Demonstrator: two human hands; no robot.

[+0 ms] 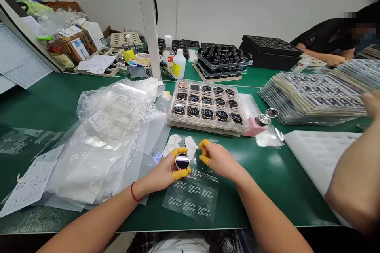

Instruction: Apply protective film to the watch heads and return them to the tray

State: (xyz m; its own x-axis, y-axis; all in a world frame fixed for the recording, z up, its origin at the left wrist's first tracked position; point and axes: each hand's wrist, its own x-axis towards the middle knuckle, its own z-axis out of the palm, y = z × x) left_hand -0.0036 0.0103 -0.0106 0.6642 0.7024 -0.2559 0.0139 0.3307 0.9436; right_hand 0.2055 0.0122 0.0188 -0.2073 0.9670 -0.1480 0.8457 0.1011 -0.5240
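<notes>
My left hand (166, 170), with yellow finger cots, grips a round watch case (182, 161) by its rim between thumb and fingers. Its dark glass faces up and carries a bright reflection. To its right, my right hand (221, 160) has yellow cots on bent fingers, thumb and forefinger apart, with nothing visible between them. Below both lies a clear sheet of round film stickers (192, 201) with white print. Crumpled white tissues (172, 144) lie just beyond my hands. Further back, a clear tray (208, 104) holds several round dark-faced watch cases in rows.
A pink pump bottle (257, 124) with its metal lid raised stands right of the tray. Plastic bags (101, 142) spread across the left. Stacked trays (311, 95) and a white foam tray (320, 158) occupy the right, where another person's arm (356, 174) reaches in.
</notes>
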